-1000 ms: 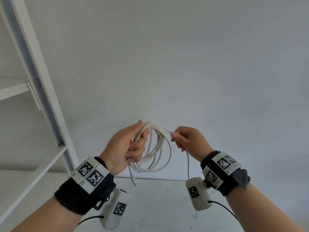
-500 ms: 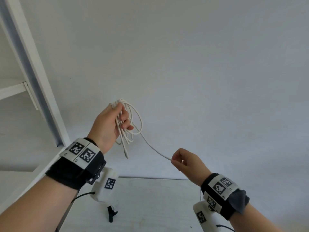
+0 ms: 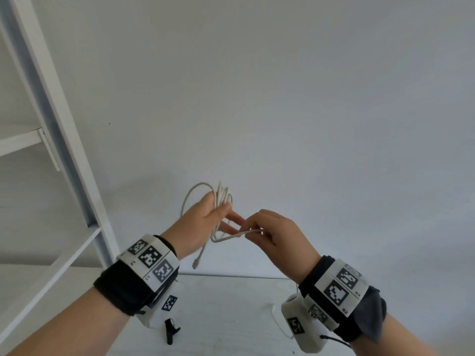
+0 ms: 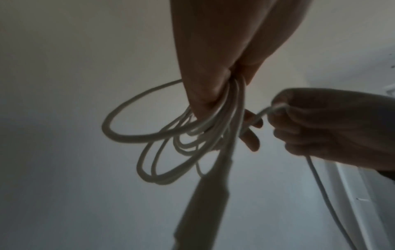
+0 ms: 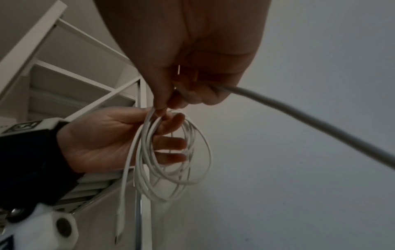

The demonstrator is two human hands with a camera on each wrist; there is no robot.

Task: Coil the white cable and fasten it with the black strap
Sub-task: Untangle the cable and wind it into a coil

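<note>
White cable (image 3: 223,201) coils gripped by left hand (image 3: 203,222), right hand (image 3: 277,235) pinching its strand.

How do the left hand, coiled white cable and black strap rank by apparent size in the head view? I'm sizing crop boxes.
1. left hand and coiled white cable: alike, unranked
2. black strap, farther away on the table

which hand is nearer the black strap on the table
Left. The left hand is raised with the coil of white cable, roughly above the black strap lying on the table. The right hand is farther to the right.
</note>
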